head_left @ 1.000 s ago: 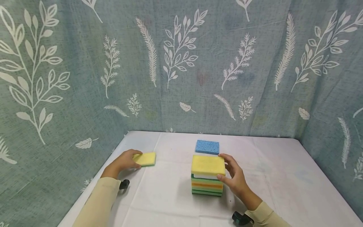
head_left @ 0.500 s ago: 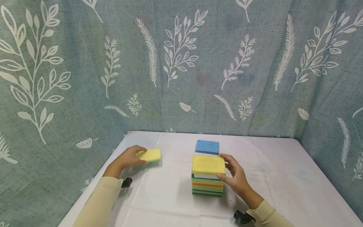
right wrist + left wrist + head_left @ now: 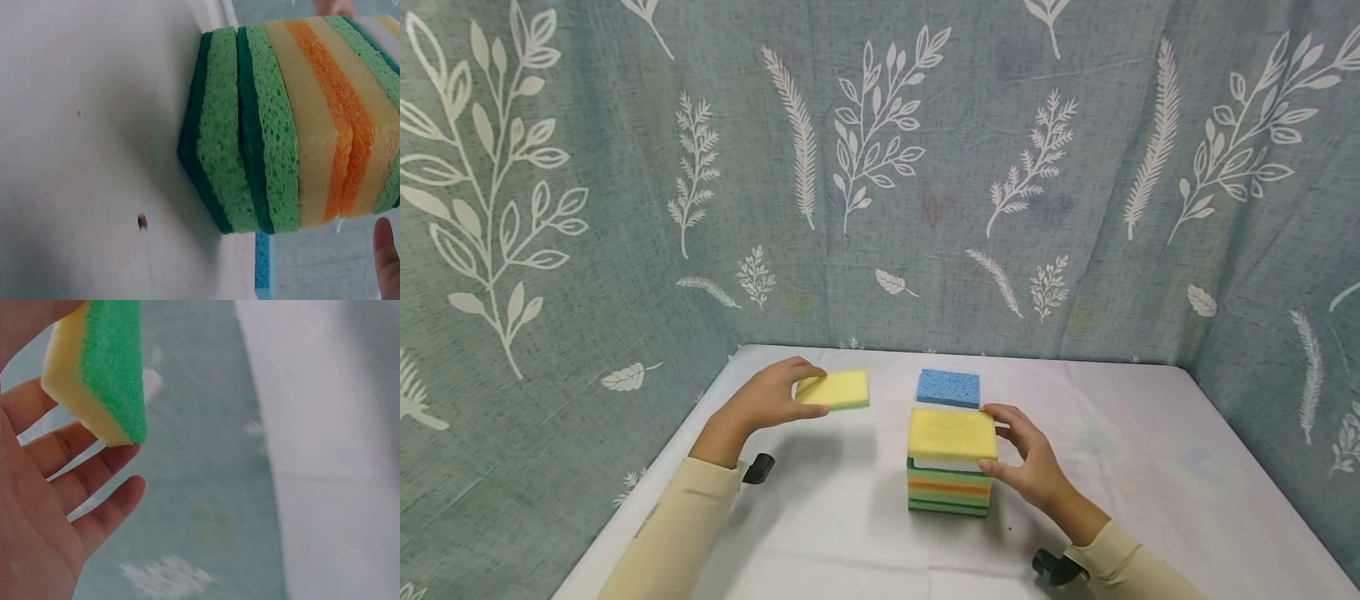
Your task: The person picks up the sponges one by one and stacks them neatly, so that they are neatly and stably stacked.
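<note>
My left hand [image 3: 773, 393] holds a yellow sponge with a green underside [image 3: 837, 389] in the air over the left part of the table, thumb at its near edge and fingers at its far edge. The left wrist view shows its green face [image 3: 115, 369]. A stack of sponges [image 3: 950, 487] stands right of centre, with a yellow one [image 3: 951, 433] on top. Layers of green, cream and orange [image 3: 331, 119] show in the right wrist view. My right hand [image 3: 1030, 462] holds the upper right side of the stack, thumb at the near corner and fingers at the far one.
A flat blue sponge [image 3: 948, 388] lies on the white table [image 3: 1150, 467] just behind the stack. Patterned blue-green cloth [image 3: 880, 183] hangs behind the table and at both sides.
My left hand has lifted the yellow-green sponge off the table at the left and carried it up and to the right. The right hand and the stack have stayed nearly still.
</note>
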Demonstrator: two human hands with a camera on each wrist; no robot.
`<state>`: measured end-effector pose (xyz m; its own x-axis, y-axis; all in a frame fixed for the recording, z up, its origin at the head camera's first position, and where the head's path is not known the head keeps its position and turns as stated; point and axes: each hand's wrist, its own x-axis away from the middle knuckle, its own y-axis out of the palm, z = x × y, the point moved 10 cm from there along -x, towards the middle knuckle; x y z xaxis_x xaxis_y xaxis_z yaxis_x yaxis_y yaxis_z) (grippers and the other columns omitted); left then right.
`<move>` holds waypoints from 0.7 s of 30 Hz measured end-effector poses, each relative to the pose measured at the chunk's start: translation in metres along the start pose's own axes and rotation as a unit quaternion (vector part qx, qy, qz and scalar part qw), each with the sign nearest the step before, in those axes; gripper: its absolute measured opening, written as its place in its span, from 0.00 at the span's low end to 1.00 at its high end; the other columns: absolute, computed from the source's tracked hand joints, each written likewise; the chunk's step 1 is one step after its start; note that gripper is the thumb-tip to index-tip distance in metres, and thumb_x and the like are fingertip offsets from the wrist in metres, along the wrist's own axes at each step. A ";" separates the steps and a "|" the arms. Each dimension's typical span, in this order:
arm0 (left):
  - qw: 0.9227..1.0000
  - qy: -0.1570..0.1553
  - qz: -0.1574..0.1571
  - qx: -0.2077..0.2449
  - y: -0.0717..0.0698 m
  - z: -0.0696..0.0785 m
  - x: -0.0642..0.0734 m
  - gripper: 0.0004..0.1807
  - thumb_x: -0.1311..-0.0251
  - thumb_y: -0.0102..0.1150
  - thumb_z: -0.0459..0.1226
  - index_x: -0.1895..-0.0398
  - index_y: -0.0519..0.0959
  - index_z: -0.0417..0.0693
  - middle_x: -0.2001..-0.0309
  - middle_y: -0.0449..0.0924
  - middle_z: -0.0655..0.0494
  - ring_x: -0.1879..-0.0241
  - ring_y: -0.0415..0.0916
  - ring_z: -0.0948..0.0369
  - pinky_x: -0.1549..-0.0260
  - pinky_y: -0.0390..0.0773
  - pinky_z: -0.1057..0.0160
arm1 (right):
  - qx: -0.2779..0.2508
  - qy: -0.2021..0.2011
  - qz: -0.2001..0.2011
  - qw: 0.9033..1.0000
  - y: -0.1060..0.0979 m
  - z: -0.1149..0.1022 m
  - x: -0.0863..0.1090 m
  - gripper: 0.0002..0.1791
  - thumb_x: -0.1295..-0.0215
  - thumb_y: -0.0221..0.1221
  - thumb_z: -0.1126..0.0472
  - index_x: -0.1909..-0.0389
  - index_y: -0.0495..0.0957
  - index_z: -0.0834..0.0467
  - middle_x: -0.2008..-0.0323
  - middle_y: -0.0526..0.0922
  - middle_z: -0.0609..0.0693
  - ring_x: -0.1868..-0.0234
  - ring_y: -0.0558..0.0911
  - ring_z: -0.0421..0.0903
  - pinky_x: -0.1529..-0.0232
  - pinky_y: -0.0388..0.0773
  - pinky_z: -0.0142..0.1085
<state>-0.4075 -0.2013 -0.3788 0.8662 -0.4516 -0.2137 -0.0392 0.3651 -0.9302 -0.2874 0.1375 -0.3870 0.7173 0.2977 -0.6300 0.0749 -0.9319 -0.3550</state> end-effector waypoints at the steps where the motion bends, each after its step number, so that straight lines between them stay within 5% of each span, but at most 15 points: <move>1: 1.000 0.014 0.006 -0.004 -0.003 0.011 -0.001 0.38 0.53 0.65 0.66 0.42 0.79 0.58 0.47 0.75 0.61 0.50 0.73 0.59 0.53 0.74 0.51 | 0.003 -0.002 -0.003 1.000 -0.001 0.000 0.000 0.38 0.50 0.69 0.74 0.37 0.67 0.69 0.40 0.71 0.63 0.41 0.72 0.55 0.43 0.73 0.37; 11: 0.991 0.124 0.044 -0.014 -0.021 0.095 -0.002 0.36 0.50 0.61 0.68 0.43 0.79 0.58 0.47 0.75 0.63 0.50 0.73 0.62 0.54 0.76 0.54 | 0.038 -0.030 -0.034 0.998 -0.005 -0.006 -0.005 0.35 0.52 0.70 0.73 0.40 0.70 0.70 0.43 0.72 0.65 0.43 0.73 0.59 0.49 0.76 0.52; 21: 0.970 0.230 0.070 -0.015 -0.011 0.151 -0.005 0.33 0.47 0.62 0.65 0.46 0.81 0.54 0.52 0.76 0.62 0.52 0.73 0.64 0.54 0.76 0.60 | 0.047 -0.018 -0.052 0.997 -0.007 -0.008 -0.008 0.36 0.51 0.71 0.71 0.39 0.70 0.68 0.43 0.73 0.67 0.44 0.74 0.60 0.49 0.76 0.53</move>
<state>-0.3361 -0.0802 -0.3225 0.5370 -0.7174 -0.4437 -0.1616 0.4288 -0.8888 -0.2880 0.1400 -0.3742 0.6837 0.4006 -0.6100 0.0812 -0.8724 -0.4819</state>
